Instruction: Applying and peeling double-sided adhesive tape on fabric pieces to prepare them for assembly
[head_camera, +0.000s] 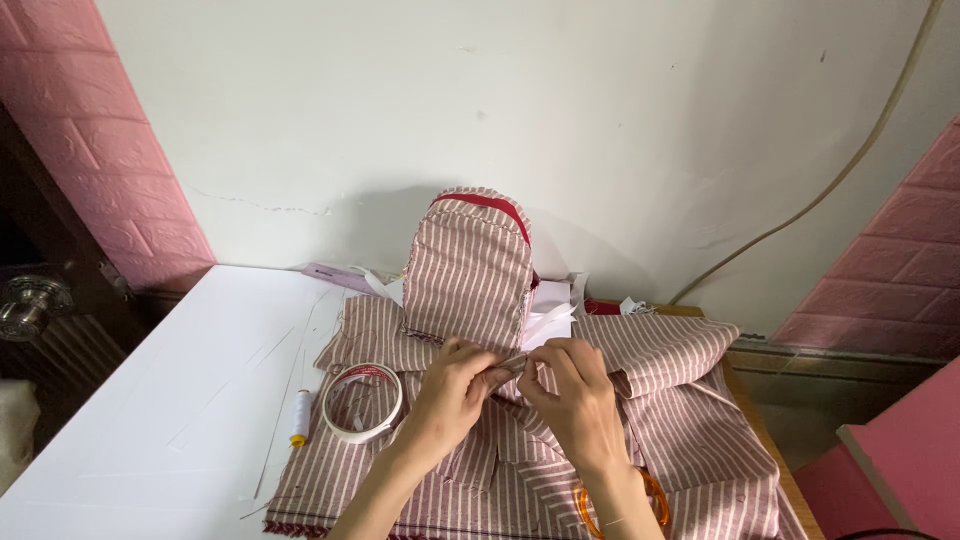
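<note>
A small pink-and-white striped fabric bag (468, 265) with a red zipper edge stands upright at the back of the white table (160, 400). More of the same striped fabric (680, 400) lies spread in front of it. My left hand (455, 390) and my right hand (570, 385) meet over the fabric just below the bag. Both pinch a small folded fabric piece (512, 364) between their fingertips.
A roll of white tape (362, 402) lies on the fabric to the left of my hands, with a small spool of thread (299, 417) beside it. Orange-handled scissors (620, 505) sit under my right wrist. White paper pieces (550, 305) lie behind the bag against the wall.
</note>
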